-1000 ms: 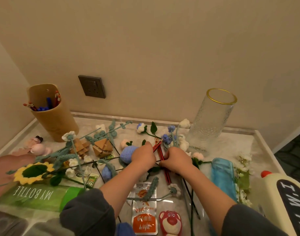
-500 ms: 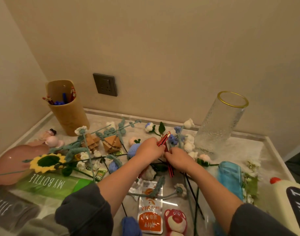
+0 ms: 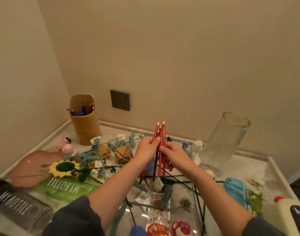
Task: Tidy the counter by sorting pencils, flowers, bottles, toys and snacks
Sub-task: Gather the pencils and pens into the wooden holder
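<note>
Both hands hold 1 bunch of red pencils (image 3: 161, 142) upright above the middle of the table (image 3: 251, 169), eraser ends up. The left hand (image 3: 148, 149) pinches the bunch from the left about halfway up its length. The right hand (image 3: 175, 155) wraps it from the right just below, so each grip is clamped on the pencils and the 2 hands nearly touch. The lower ends fan out under the hands, above the clutter and apart from it.

The holder (image 3: 85, 120), with pens and pencils in it, stands in the back left corner where 2 walls meet, well apart from the bunch. The vase (image 3: 225, 142) stands to the right near the back rim. A raised rim runs along the left, back and right edges.

Flowers (image 3: 101, 150) and 2 wooden toys (image 3: 122, 154) lie between the hands and the holder, but the air above them is open. A bare strip of table shows along the back wall. Nearer the person lie a sunflower (image 3: 65, 167), a green bottle (image 3: 64, 186), a snack packet (image 3: 158, 218) and a bear toy (image 3: 182, 228).
</note>
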Tool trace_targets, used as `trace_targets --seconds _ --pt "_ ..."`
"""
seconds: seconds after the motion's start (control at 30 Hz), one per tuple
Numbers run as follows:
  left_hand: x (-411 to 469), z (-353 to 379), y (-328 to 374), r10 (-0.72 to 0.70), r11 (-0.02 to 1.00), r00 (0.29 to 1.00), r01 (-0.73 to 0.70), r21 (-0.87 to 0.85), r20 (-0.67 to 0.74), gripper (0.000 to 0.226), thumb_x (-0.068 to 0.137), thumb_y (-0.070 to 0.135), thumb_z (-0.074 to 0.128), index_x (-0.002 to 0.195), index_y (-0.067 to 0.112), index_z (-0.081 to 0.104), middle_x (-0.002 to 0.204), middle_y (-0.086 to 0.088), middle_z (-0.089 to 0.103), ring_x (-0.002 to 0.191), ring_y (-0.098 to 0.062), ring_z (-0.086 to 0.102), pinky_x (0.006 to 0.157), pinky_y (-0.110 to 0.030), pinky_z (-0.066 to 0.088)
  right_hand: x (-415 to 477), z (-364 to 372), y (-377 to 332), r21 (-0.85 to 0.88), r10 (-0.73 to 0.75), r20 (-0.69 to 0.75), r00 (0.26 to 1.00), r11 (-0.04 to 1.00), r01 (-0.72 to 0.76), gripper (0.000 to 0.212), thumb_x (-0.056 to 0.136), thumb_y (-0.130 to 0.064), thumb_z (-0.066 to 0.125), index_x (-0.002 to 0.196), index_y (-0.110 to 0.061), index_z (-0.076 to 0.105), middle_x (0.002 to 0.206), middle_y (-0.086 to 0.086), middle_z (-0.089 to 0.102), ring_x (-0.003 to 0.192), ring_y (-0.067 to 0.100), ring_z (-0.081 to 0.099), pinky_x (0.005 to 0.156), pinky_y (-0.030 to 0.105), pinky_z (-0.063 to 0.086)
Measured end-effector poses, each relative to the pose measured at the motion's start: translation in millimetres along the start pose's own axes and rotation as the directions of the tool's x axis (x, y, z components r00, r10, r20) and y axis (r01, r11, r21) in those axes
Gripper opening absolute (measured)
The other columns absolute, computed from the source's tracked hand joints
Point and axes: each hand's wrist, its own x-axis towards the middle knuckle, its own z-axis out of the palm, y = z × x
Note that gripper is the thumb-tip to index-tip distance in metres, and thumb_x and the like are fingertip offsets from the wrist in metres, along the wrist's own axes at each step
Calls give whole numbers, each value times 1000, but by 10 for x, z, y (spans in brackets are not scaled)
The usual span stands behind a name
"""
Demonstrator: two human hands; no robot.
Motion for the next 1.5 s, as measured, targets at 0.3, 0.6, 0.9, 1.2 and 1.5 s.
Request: trace_targets --seconds 0.3,0.6,0.9,1.2,1.5 --pt "-41 -823 272 95 985 992 -106 -135 -86 27 98 32 51 88 15 70 75 -1 68 69 -14 64 62 -27 50 182 433 -679 -125 -117 69 991 984 125 14 99 -22 50 98 -15 63 85 9 71 70 20 68 57 35 57" --pt "120 -1809 373 110 970 987 -133 -203 -120 24 102 35 37 104 26 59 101 -5 67 95 -20 66 86 -41 55 558 1209 -1426 -114 -281 40 959 952 284 15 96 -20 58 85 -25 66 72 -1 70 61 11 68 57 31 59" --pt "438 -2731 708 266 926 955 -291 -240 -130 18 103 20 38 109 19 56 109 -8 66 100 -21 66 83 -37 57 1060 1702 -2104 -152 -519 -97 849 851 503 16 91 -23 64 99 -33 74 77 -11 75 71 3 71 61 27 59" --pt "922 -3175 628 524 848 849 -527 -52 -65 29 100 8 43 111 31 54 120 -1 64 114 -9 58 98 -26 44 1551 1956 -2186 -257 -606 -206 768 791 555 20 91 -29 64 108 -38 72 89 -21 74 83 -6 69 72 27 60" --pt "1287 -3189 25 420 892 904 -428 144 82 25 98 19 48 114 38 48 117 8 60 118 -13 54 102 -33 42 1815 2171 -1686 -397 -479 -150 865 830 390 17 92 -29 64 105 -36 71 82 -19 71 71 2 68 65 34 61"
